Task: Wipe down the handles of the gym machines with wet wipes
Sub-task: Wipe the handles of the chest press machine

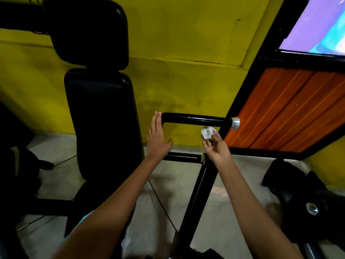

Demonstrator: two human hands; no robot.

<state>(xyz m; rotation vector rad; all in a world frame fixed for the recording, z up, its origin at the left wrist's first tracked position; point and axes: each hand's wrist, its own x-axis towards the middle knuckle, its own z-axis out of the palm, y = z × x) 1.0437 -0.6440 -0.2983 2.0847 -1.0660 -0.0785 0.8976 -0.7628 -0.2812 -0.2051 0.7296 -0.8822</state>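
Note:
A black upper handle (196, 119) with a chrome end cap (235, 123) runs sideways at mid-frame. Below it a shorter black handle (183, 157) ends in a metal ring on the machine's upright black post (197, 193). My left hand (157, 137) is flat with straight fingers, its fingertips at the bent left end of the upper handle. My right hand (214, 146) pinches a crumpled white wet wipe (208, 132) just under the right part of the upper handle.
The machine's padded black backrest (104, 124) and headrest (87, 32) stand to the left. A yellow wall is behind, with a wood-panelled door (291, 113) to the right. Black weight plates (306, 202) lie on the floor at right. A cable (160, 202) crosses the pale floor.

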